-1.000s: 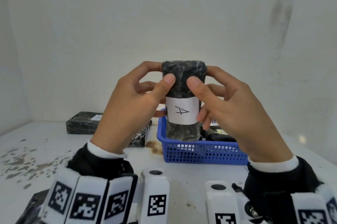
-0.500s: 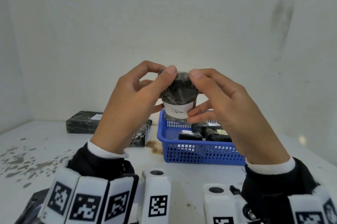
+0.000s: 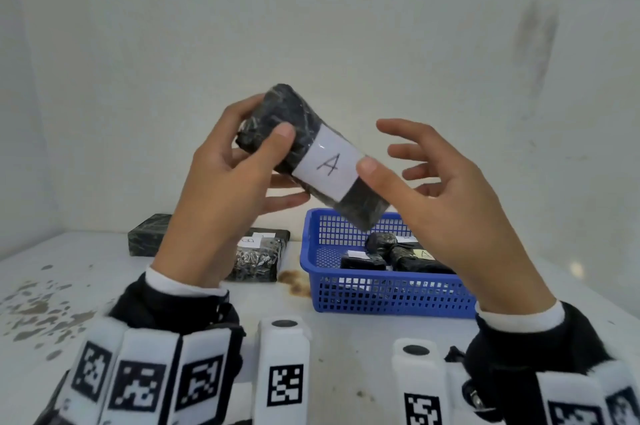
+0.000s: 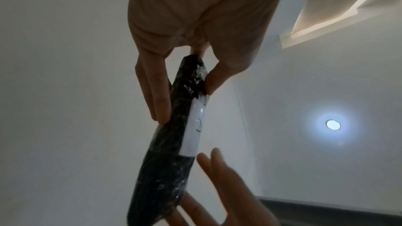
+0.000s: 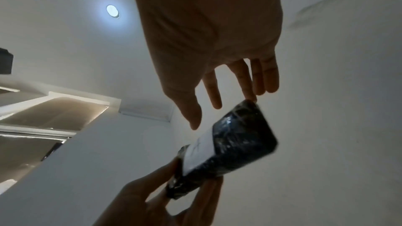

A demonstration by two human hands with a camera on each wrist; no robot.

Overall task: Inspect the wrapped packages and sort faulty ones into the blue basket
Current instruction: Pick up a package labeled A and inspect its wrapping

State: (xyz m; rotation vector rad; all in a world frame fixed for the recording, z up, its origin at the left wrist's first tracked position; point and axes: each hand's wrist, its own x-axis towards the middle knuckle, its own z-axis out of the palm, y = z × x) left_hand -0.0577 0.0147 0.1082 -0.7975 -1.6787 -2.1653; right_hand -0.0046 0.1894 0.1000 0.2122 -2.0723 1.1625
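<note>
A black film-wrapped package (image 3: 322, 161) with a white label marked "A" hangs slanted in the air above the blue basket (image 3: 381, 293). My left hand (image 3: 273, 144) grips its upper left end, thumb on the front and fingers behind, as the left wrist view also shows on the package (image 4: 169, 143). My right hand (image 3: 398, 154) is spread open beside the lower right end, thumb tip at the label's edge. In the right wrist view its fingers (image 5: 252, 82) are straight, one tip close to a corner of the package (image 5: 234, 145); I cannot tell if they touch.
Several wrapped black packages (image 3: 363, 260) lie inside the basket on the white, stained table (image 3: 69, 293). Two more packages (image 3: 149, 239) (image 3: 258, 256) lie on the table to the left of the basket. White walls close in behind and on both sides.
The package went from upright, through tipped end-on, to slanted with its label facing me. My right hand let go and opened; my left hand kept its hold.
</note>
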